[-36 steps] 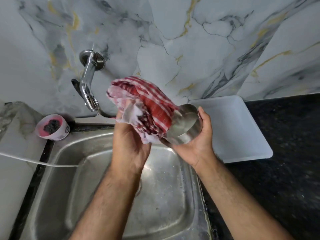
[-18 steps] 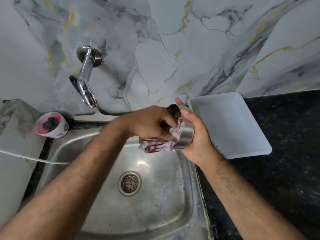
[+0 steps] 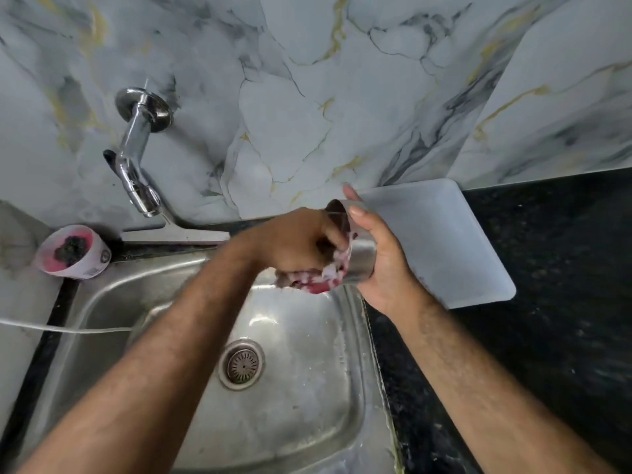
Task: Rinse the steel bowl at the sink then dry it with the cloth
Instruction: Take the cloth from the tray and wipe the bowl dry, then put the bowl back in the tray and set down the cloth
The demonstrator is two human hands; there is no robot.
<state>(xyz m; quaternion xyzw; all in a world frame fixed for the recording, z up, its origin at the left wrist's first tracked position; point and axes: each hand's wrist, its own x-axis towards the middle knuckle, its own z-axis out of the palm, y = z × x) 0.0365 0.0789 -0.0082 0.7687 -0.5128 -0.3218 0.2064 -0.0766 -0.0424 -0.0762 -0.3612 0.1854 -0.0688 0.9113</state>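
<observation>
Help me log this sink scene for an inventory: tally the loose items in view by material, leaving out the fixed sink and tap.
Steel: 1, the steel bowl held in the right hand
Fabric: 1, the red and white cloth pressed in by the left hand
Plastic: 2, the white tray and the small pink-filled tub
Total: 4

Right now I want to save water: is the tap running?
No, the tap shows no stream, while the left hand works the cloth into the steel bowl held by the right hand.
</observation>
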